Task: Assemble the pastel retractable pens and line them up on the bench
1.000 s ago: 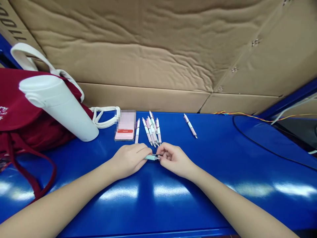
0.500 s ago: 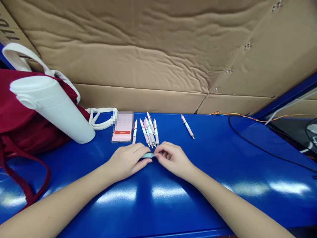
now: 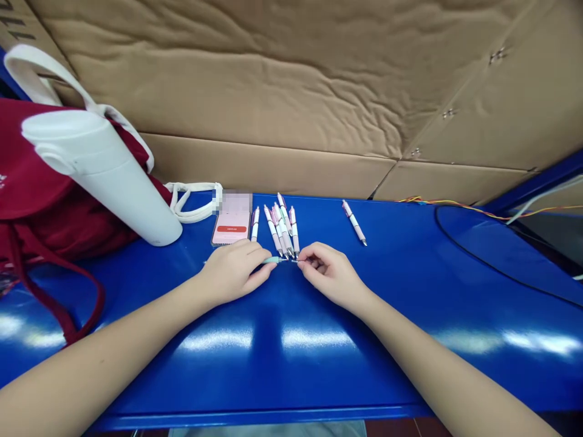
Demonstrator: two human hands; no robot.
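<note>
My left hand [image 3: 237, 270] is closed around a mint-green pen [image 3: 272, 260], whose narrow end points right. My right hand [image 3: 330, 273] pinches a small silvery pen tip [image 3: 295, 261] between thumb and fingertips. A narrow gap separates that small piece from the end of the pen. Just beyond my hands lies a loose group of white and pink pens [image 3: 281, 230], several of them overlapping. One more white and pink pen [image 3: 354, 223] rests apart to the right.
A phone [image 3: 232, 218] with a lit screen lies behind my left hand. At the left, a white bottle [image 3: 109, 176] leans against a dark red bag [image 3: 27, 158]. Cardboard [image 3: 273, 121] walls off the back of the blue table [image 3: 273, 376]. A black cable [image 3: 492, 273] crosses the right side.
My right hand has drawn slightly away from my left, and a gap shows between the pen's end and the small tip. The whole view has shifted somewhat.
</note>
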